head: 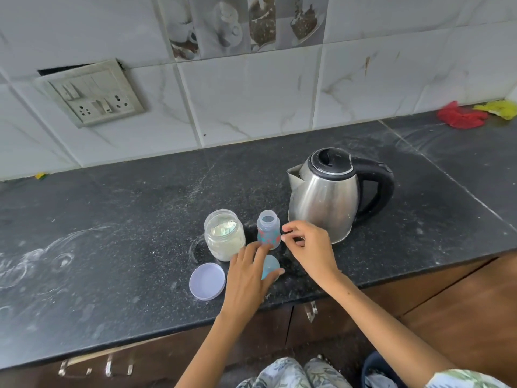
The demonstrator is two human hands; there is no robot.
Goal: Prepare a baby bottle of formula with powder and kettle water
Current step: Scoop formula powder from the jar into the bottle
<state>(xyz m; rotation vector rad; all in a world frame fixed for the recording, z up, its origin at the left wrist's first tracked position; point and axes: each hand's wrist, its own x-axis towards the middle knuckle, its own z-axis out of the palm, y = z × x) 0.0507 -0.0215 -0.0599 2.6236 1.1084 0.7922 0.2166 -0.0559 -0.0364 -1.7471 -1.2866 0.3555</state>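
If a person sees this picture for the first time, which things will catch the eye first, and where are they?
The steel kettle with its black handle stands out first, on the dark counter right of centre. In front of it the two hands, left hand and right hand, meet around a small open baby bottle. Left of the bottle stands an open jar of powder, its lid lying nearer the counter's edge.

The left hand (247, 278) hides most of the blue cap (270, 266) near the counter's (112, 247) front edge, and its fingertips cover the bottle's (268, 233) base.
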